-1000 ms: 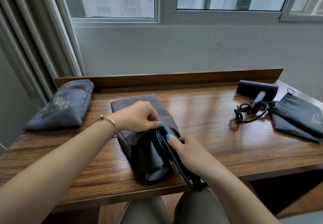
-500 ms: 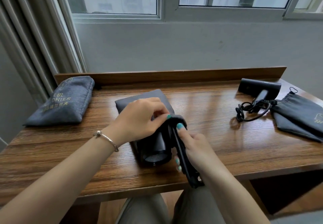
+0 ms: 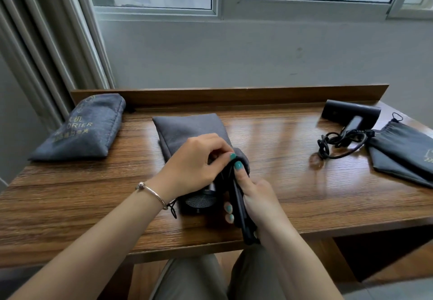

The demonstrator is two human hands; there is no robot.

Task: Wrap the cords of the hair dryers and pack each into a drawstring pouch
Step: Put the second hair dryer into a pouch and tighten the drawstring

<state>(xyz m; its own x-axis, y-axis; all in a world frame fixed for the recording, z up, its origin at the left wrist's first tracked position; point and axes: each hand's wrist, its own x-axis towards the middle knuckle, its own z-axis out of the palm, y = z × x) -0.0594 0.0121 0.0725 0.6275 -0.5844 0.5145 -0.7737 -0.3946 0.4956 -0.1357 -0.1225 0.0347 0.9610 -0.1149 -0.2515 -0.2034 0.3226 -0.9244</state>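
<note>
A grey drawstring pouch [image 3: 187, 128] lies flat in the middle of the wooden table [image 3: 293, 182]. A black hair dryer [image 3: 199, 202] sits partly inside its mouth, rear grille facing me. My left hand [image 3: 192, 166] pinches the pouch's rim over the dryer. My right hand [image 3: 255, 196] grips the dryer's black handle and wrapped cord, thumb at the rim. A second black hair dryer [image 3: 351, 114] with a loose cord [image 3: 337, 140] lies at the far right beside an empty dark pouch [image 3: 403, 149].
A filled grey pouch [image 3: 82, 128] with printed lettering lies at the back left. A raised wooden ledge [image 3: 229, 93] runs along the table's back under the window. My knees are below the front edge.
The dryer has gone deeper into the pouch. My left hand has pulled the rim further over its body, and both hands have shifted away from me along the table.
</note>
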